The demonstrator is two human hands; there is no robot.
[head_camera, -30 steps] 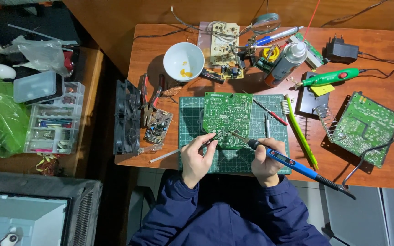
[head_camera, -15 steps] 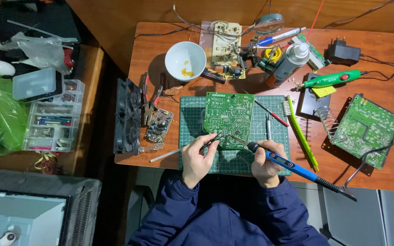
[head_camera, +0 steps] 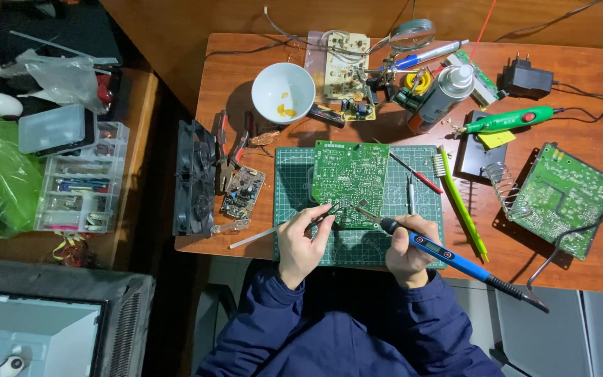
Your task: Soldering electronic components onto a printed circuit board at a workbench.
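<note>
A green circuit board [head_camera: 350, 181] lies on a green cutting mat [head_camera: 294, 174] at the middle of the wooden table. My right hand [head_camera: 406, 250] grips a blue soldering iron [head_camera: 441, 253] whose tip touches the board's near edge. My left hand [head_camera: 303, 241] holds a thin tool, likely tweezers [head_camera: 282, 230], with its point at the same spot on the board. Both forearms are in dark blue sleeves.
A white bowl [head_camera: 283, 91], a second board [head_camera: 343, 70], a spray can [head_camera: 444, 93], a green rotary tool [head_camera: 507, 121] and a coil iron stand [head_camera: 500, 183] with another green board [head_camera: 560, 199] sit around. A black fan [head_camera: 192, 178] and pliers [head_camera: 226, 150] lie left; a parts organiser [head_camera: 75, 188] stands on a side table.
Both hands stay at the board's near edge. The iron tip and the thin tool have shifted only slightly.
</note>
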